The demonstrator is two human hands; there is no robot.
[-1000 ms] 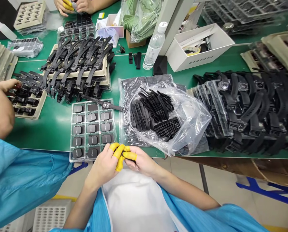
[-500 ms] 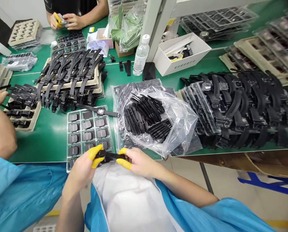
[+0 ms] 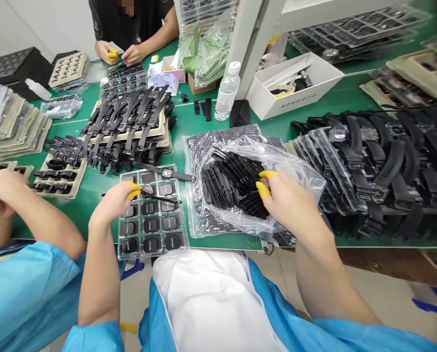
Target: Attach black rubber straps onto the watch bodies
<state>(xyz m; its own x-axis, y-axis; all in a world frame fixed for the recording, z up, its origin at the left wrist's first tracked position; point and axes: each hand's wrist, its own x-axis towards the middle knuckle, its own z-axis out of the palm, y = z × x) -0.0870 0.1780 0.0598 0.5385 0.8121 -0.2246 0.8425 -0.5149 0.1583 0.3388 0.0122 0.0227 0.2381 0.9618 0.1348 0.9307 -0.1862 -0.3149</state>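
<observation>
Left of centre, left hand [image 3: 113, 204] pinches dark strap [image 3: 166, 199] above clear tray [image 3: 183, 222]; well apart, right hand [image 3: 290, 200] at open plastic bag [image 3: 277, 155], fingertips near black straps [image 3: 236, 168], grip unclear.

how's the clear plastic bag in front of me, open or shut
Open: the clear bag's mouth is spread wide around the black straps, and the right hand's fingers are over them.

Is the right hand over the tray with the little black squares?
No, the right hand is at the plastic bag of black straps.
</observation>
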